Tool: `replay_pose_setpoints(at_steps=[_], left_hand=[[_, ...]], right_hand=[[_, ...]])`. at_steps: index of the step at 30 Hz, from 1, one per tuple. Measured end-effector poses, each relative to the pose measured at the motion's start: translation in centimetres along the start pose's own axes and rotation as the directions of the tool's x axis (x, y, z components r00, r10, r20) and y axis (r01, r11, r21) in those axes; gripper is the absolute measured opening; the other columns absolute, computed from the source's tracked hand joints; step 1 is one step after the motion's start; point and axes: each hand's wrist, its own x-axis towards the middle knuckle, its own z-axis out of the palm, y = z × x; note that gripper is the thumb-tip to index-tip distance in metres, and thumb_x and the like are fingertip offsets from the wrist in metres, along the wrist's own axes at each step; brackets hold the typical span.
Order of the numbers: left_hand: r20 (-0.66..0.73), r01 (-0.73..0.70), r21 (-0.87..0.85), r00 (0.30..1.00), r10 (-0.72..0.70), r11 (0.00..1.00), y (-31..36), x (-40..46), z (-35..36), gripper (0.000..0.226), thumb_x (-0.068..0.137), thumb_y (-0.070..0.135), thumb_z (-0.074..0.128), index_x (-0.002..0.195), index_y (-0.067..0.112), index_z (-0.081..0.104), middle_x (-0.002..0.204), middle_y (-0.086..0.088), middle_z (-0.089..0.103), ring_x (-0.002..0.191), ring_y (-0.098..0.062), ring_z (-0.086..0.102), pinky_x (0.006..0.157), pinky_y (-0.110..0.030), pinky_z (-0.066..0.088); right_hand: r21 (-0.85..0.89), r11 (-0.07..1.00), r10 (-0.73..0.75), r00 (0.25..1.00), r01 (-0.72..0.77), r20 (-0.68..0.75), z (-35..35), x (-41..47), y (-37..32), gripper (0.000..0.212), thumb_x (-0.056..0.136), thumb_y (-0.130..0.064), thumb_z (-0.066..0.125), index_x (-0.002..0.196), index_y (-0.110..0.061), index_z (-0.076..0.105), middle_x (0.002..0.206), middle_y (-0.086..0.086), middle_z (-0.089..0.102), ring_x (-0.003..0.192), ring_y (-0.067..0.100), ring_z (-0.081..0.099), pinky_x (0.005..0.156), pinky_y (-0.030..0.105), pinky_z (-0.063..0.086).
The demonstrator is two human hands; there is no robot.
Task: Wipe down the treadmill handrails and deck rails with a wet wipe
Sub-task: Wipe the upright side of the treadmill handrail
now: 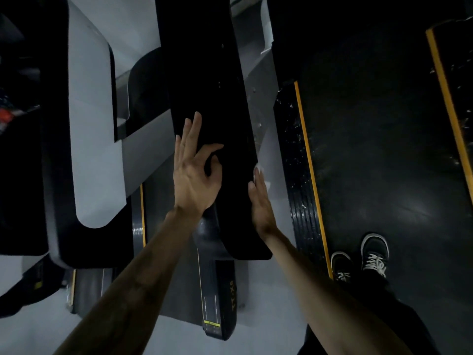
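A long black treadmill handrail (212, 80) runs down the middle of the view. My left hand (194, 172) rests on its top with most fingers straight and the index finger bent toward the thumb; it holds nothing. My right hand (261, 203) lies flat against the handrail's right edge. A bit of white wet wipe (258, 169) peeks out at its fingertips, pressed to the rail. To the right, lower down, runs the black ribbed deck rail (302, 190) with a yellow stripe and shiny wet specks on it.
The dark treadmill belt (384, 149) lies right of the deck rail, with my two black shoes (358, 260) on it. A second yellow-striped rail (448, 98) borders the far right. A grey and black arm of a neighbouring machine (94, 149) stands at left.
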Motion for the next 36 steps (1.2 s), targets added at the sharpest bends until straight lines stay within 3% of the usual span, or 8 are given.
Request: replay_pose_setpoints(at_steps=[5, 10, 13, 17, 26, 29, 32, 36], left_hand=[[0.008, 0.012, 0.056, 1.000, -0.013, 0.998, 0.3, 0.1, -0.1, 0.032, 0.093, 0.011, 0.051, 0.115, 0.011, 0.074, 0.167, -0.013, 0.029, 0.158, -0.032, 0.017, 0.124, -0.060, 0.020], [0.001, 0.027, 0.068, 1.000, -0.028, 0.997, 0.8, 0.2, -0.1, 0.032, 0.095, 0.011, 0.051, 0.117, 0.009, 0.073, 0.166, -0.013, 0.030, 0.158, -0.031, 0.018, 0.125, -0.058, 0.020], [-0.006, 0.042, 0.064, 0.999, -0.042, 0.997, 1.0, 0.2, -0.2, 0.033, 0.095, 0.010, 0.051, 0.121, 0.009, 0.071, 0.165, -0.013, 0.032, 0.157, -0.031, 0.019, 0.125, -0.059, 0.020], [-0.023, 0.057, 0.051, 0.998, -0.056, 0.997, 1.2, 0.3, -0.3, 0.036, 0.095, 0.007, 0.053, 0.128, 0.006, 0.068, 0.164, -0.013, 0.034, 0.157, -0.031, 0.021, 0.126, -0.057, 0.018], [-0.055, 0.124, 0.013, 0.991, -0.123, 0.992, 1.4, 0.4, -0.3, 0.060, 0.095, 0.011, 0.053, 0.154, 0.006, 0.043, 0.168, -0.014, 0.026, 0.157, -0.030, 0.019, 0.127, -0.054, 0.019], [-0.052, 0.128, -0.001, 0.990, -0.128, 0.992, 1.2, 0.4, -0.3, 0.064, 0.096, 0.014, 0.051, 0.157, 0.004, 0.035, 0.168, -0.015, 0.025, 0.158, -0.030, 0.018, 0.127, -0.054, 0.018], [-0.063, 0.120, -0.010, 0.991, -0.120, 0.993, 1.0, 0.4, -0.2, 0.060, 0.099, 0.017, 0.048, 0.156, 0.002, 0.037, 0.167, -0.016, 0.026, 0.157, -0.030, 0.019, 0.126, -0.056, 0.020], [-0.084, 0.107, -0.016, 0.991, -0.108, 0.994, 0.8, 0.3, 0.0, 0.057, 0.101, 0.015, 0.049, 0.155, 0.003, 0.039, 0.167, -0.015, 0.029, 0.157, -0.029, 0.021, 0.125, -0.057, 0.022]], right_hand=[[0.071, 0.996, 0.060, 0.998, -0.061, 0.008, -0.2, 0.4, 0.6, 0.067, 0.106, -0.052, 0.027, 0.164, -0.024, 0.012, 0.171, -0.012, 0.006, 0.155, -0.002, 0.002, 0.130, 0.040, 0.005], [0.031, 0.990, 0.137, 0.990, -0.138, 0.008, -1.1, 6.5, -3.7, 0.064, 0.107, -0.060, 0.027, 0.164, -0.034, 0.012, 0.171, -0.014, 0.005, 0.154, -0.001, 0.001, 0.130, 0.042, 0.000], [0.040, 0.999, -0.005, 1.000, 0.004, 0.026, -0.4, 5.0, -4.0, 0.062, 0.107, -0.059, 0.032, 0.163, -0.040, 0.014, 0.170, -0.020, 0.005, 0.152, -0.007, 0.000, 0.127, 0.032, 0.002], [-0.099, 0.967, -0.230, 0.972, 0.233, 0.041, -0.6, 0.1, -1.0, 0.055, 0.112, -0.031, 0.035, 0.164, -0.027, 0.017, 0.170, -0.018, 0.009, 0.157, 0.004, 0.003, 0.128, 0.030, 0.004], [-0.008, 1.000, 0.017, 0.998, -0.016, 0.066, -1.2, 7.5, -5.9, 0.061, 0.111, -0.047, 0.027, 0.165, -0.026, 0.006, 0.172, -0.008, 0.004, 0.157, 0.006, 0.002, 0.130, 0.044, 0.006], [0.021, 0.999, -0.032, 0.997, 0.030, 0.069, -0.9, 8.3, -6.8, 0.062, 0.111, -0.048, 0.030, 0.165, -0.026, 0.008, 0.172, -0.008, 0.005, 0.157, 0.005, 0.001, 0.130, 0.042, 0.005], [-0.079, 0.981, -0.168, 0.982, 0.175, 0.083, -0.6, 5.3, -5.6, 0.061, 0.110, -0.050, 0.034, 0.164, -0.035, 0.011, 0.171, -0.017, 0.003, 0.155, -0.003, -0.002, 0.128, 0.034, 0.002], [-0.178, 0.950, -0.242, 0.966, 0.254, 0.087, -0.9, 2.0, -2.0, 0.057, 0.111, -0.040, 0.035, 0.164, -0.030, 0.017, 0.171, -0.014, 0.008, 0.157, 0.002, 0.001, 0.130, 0.044, 0.006]])
